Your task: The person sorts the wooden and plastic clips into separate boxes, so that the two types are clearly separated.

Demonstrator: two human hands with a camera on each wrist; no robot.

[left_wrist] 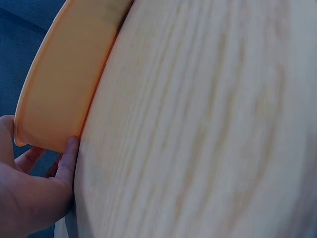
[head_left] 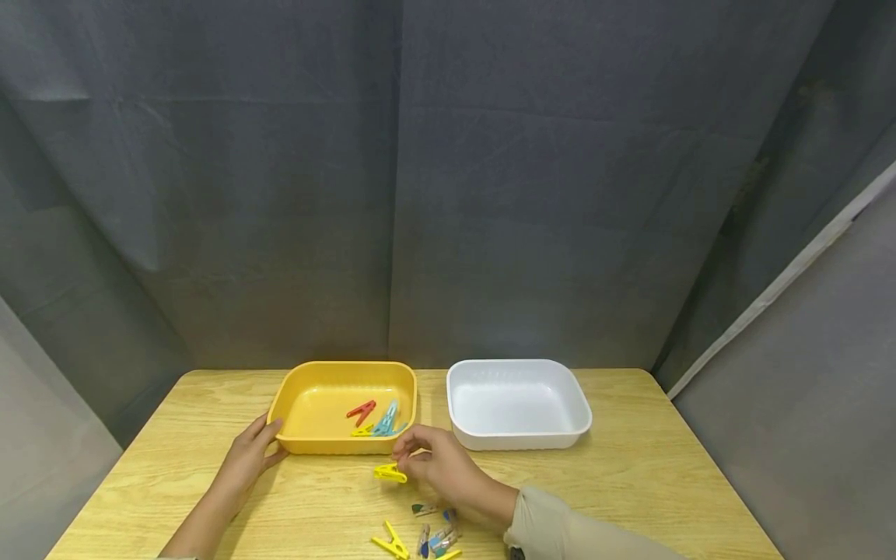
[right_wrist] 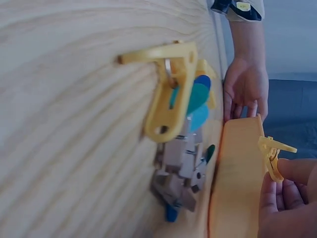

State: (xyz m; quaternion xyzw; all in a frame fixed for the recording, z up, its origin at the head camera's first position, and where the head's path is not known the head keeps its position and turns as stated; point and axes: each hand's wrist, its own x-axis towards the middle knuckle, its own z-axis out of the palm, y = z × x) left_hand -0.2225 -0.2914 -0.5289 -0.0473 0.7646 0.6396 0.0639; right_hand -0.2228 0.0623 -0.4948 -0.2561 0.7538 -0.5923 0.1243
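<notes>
Overall, a dark grey curtain (head_left: 280,194) rises behind the yellow tray (head_left: 343,446) and fills most of the head view. Under that tray spreads the light wood-grained table (head_left: 665,482). To the right of the yellow tray, well clear of touching it, stands the white tray (head_left: 518,442). A beige sleeve (head_left: 560,521) reaches in from the near right of the yellow tray.

At the left end of the yellow tray, the left hand (head_left: 253,447) grips the rim and corner, its thumb apart from the fingers. Just off the yellow tray's near right corner, the right hand (head_left: 441,464) pinches a yellow clothespin (head_left: 390,473) between thumb and fingers, in front of the near wall.

Nearer the person than the yellow tray lies a heap of wooden clothespins (head_left: 441,540) with blue and green ends, a loose yellow peg (head_left: 393,541) beside it. Inside the yellow tray, toward its right end, are light blue clips (head_left: 385,420), too overlapped to count, a red clip (head_left: 361,411) and a small yellow clip (head_left: 362,431).
</notes>
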